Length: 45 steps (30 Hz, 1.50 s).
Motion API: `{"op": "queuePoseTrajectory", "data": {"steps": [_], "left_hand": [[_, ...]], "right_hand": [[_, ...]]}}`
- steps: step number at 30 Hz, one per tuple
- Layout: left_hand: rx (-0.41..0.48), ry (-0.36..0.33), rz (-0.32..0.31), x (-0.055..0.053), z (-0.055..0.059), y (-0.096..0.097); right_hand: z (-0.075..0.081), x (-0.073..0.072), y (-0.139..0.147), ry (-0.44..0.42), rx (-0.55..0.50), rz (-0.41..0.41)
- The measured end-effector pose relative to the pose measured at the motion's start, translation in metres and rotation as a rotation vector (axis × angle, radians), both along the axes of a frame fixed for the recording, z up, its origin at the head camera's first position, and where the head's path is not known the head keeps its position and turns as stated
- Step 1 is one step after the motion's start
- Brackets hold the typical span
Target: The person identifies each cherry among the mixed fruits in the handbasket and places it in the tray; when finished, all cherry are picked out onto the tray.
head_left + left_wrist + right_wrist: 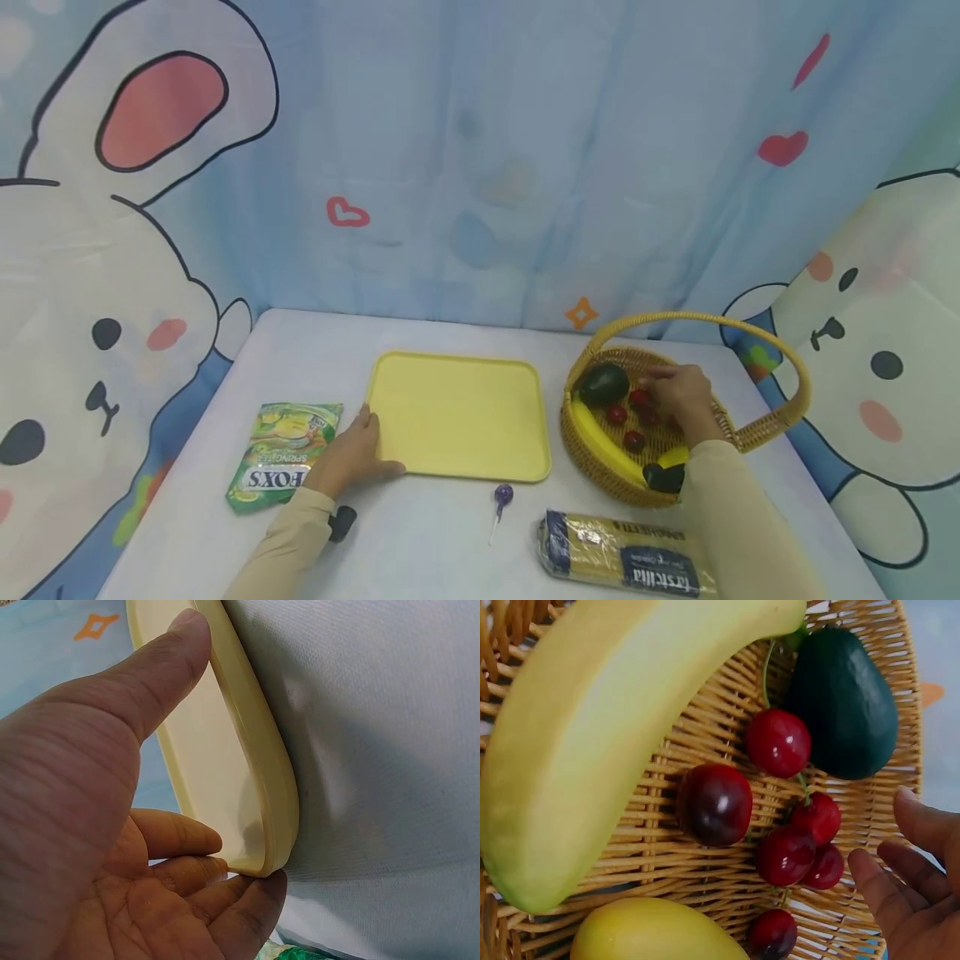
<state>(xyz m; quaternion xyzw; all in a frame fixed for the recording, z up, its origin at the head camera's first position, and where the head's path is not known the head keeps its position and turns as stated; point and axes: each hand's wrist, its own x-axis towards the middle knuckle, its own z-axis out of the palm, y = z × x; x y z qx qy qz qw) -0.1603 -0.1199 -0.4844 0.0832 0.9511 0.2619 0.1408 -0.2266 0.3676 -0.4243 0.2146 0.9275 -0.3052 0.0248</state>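
Our left hand (352, 458) spreads round the smooth yellow tray (459, 417) at its near-left corner. Our right hand (684, 402), fingers parted, sits beside glossy cherries (786, 855), contact unclear, in the wicker basket (652, 862); a narrow gap separates tray and basket.

Left: plain pale-beige fabric long sleeve (288, 537), reaching the wrist; small black rounded device (342, 523) at the cuff. Right: matching pale-beige fabric sleeve (738, 521); black lobed device (664, 478) alongside, probably wrist-worn, attachment unclear. Left hand (355, 455), right hand (684, 402): bare.
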Motion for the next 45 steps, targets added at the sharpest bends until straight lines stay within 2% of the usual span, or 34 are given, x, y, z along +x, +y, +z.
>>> {"op": "queuePoseTrajectory", "data": {"steps": [5, 11, 15, 25, 28, 32, 37, 41, 45], "left_hand": [[0.000, 0.003, -0.002, 0.000, 0.000, 0.001], [-0.027, 0.010, 0.004, -0.001, -0.001, 0.001], [-0.015, 0.008, 0.004, -0.002, -0.001, 0.001], [-0.009, 0.008, 0.003, 0.000, -0.002, 0.001], [-0.011, 0.013, 0.001, 0.000, -0.001, 0.000], [-0.013, 0.017, 0.002, 0.000, -0.001, 0.000], [-0.003, -0.002, 0.011, -0.002, -0.001, 0.000], [-0.014, -0.004, 0.017, -0.002, -0.003, 0.000], [-0.022, 0.008, 0.021, -0.002, -0.003, 0.001]], "right_hand": [[-0.008, -0.002, 0.007, -0.069, 0.036, 0.056], [-0.014, -0.006, 0.009, -0.074, 0.049, 0.103], [-0.017, -0.007, 0.008, -0.078, 0.090, 0.145], [-0.034, -0.005, 0.005, -0.051, 0.076, 0.151], [-0.033, -0.008, 0.008, -0.062, 0.031, 0.133], [-0.024, -0.006, 0.012, -0.075, -0.021, 0.131], [-0.003, 0.004, 0.011, -0.084, -0.006, 0.185], [0.017, 0.018, 0.002, -0.110, 0.003, 0.223], [0.044, 0.040, -0.017, -0.070, 0.052, 0.279]]}}
